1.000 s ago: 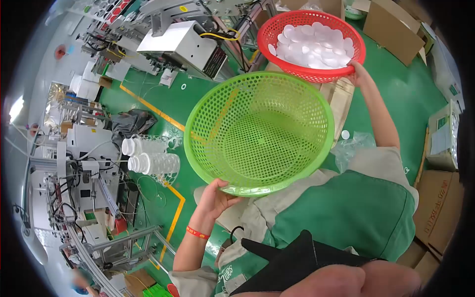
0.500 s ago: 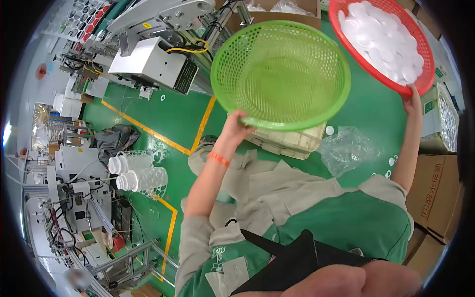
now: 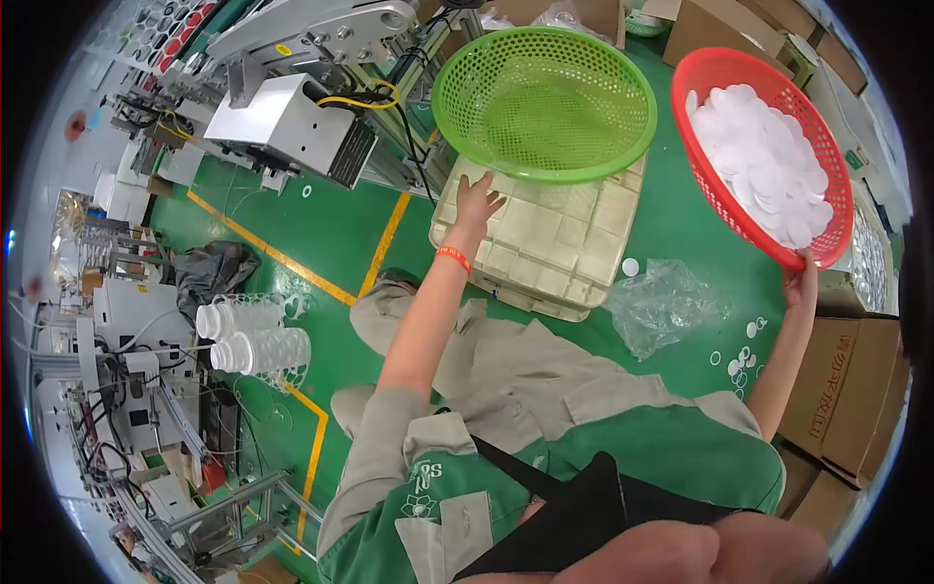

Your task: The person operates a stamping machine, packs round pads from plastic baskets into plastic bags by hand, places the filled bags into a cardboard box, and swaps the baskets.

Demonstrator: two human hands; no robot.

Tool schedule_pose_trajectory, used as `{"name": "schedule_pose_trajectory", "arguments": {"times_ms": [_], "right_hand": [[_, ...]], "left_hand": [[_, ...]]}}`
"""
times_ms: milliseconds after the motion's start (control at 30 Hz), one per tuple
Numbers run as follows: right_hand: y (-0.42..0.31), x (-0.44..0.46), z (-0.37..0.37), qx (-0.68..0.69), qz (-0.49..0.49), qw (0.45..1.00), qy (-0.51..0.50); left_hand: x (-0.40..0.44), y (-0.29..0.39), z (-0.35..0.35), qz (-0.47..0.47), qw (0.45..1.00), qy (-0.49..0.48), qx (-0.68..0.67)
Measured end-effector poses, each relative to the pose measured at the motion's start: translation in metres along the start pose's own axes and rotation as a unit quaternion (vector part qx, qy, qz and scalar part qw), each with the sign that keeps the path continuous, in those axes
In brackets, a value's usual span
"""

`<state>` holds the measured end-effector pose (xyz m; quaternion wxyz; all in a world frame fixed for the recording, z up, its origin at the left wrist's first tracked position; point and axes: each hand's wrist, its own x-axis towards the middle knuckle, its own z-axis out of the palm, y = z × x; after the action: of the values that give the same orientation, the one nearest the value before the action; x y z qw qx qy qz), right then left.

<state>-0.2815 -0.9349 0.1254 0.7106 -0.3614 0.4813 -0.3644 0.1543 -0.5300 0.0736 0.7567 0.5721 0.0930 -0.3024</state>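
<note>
My left hand [image 3: 475,207] is open with its fingers spread, just short of the near rim of a green perforated plastic basket [image 3: 545,161]. That basket has nothing visible in it and stands at the far end of a cream plastic box lid [image 3: 555,229]. On the right, my right hand [image 3: 801,282] grips the near rim of a red perforated basket [image 3: 720,200]. It is tilted toward me and holds a heap of thin white discs [image 3: 764,161].
A machine with a white box-shaped head [image 3: 282,127] is at the upper left. Clear plastic film [image 3: 666,307] and small white rings [image 3: 741,365] lie on the green floor. White-capped containers [image 3: 258,336] are at left, cardboard boxes [image 3: 827,399] at right.
The green basket has moved away from me onto the box lid, and my left hand has let go of its rim. My right hand has brought the red basket lower and closer.
</note>
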Motion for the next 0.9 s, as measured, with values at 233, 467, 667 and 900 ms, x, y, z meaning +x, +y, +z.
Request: {"name": "schedule_pose_trajectory", "arguments": {"times_ms": [233, 467, 667, 900], "right_hand": [[0.003, -0.116, 0.052, -0.034, 0.024, 0.992, -0.122], [0.020, -0.209, 0.114, -0.151, 0.135, 0.928, -0.313], [0.111, -0.258, 0.233, -0.303, 0.231, 0.737, -0.558], [0.163, -0.294, 0.403, -0.646, 0.013, 0.028, -0.763]], "left_hand": [[-0.100, -0.016, -0.058, 0.019, 0.997, -0.061, 0.047], [-0.227, 0.068, -0.128, 0.152, 0.984, 0.006, 0.088], [-0.340, 0.075, -0.237, 0.249, 0.950, 0.167, 0.088], [-0.462, -0.016, -0.327, 0.287, 0.871, 0.379, 0.122]]}}
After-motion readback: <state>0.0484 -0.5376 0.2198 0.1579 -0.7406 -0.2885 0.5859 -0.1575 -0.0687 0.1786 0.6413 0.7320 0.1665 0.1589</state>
